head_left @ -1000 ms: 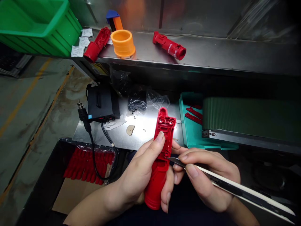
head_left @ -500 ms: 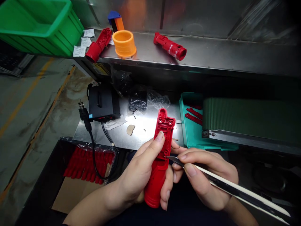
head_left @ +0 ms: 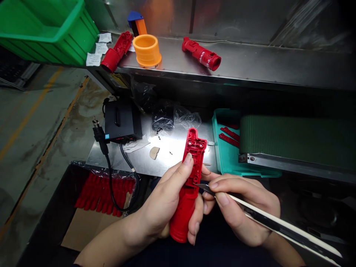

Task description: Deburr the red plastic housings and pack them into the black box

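My left hand (head_left: 164,196) grips a red plastic housing (head_left: 191,167) upright, its long handle end (head_left: 180,218) pointing down towards me and its ribbed inner face upward. My right hand (head_left: 241,207) pinches a long craft knife (head_left: 280,226) with a white-and-black handle. Its small steel blade (head_left: 204,188) reaches to the housing's right edge, and the tip seems to touch the plastic there. Part of the housing's lower body is hidden by my left fingers.
Above, a steel shelf (head_left: 250,59) holds two red housing parts (head_left: 201,53), an orange ring (head_left: 147,50) and paper slips. A green bin (head_left: 44,29) stands at upper left. A teal tray (head_left: 229,148), green belt (head_left: 297,141), black box (head_left: 122,122) with cord, and red pieces (head_left: 102,194) surround my hands.
The knife tip has crept slightly left and up along the housing's edge. Both hands and the housing have shifted a little, with no change of grip.
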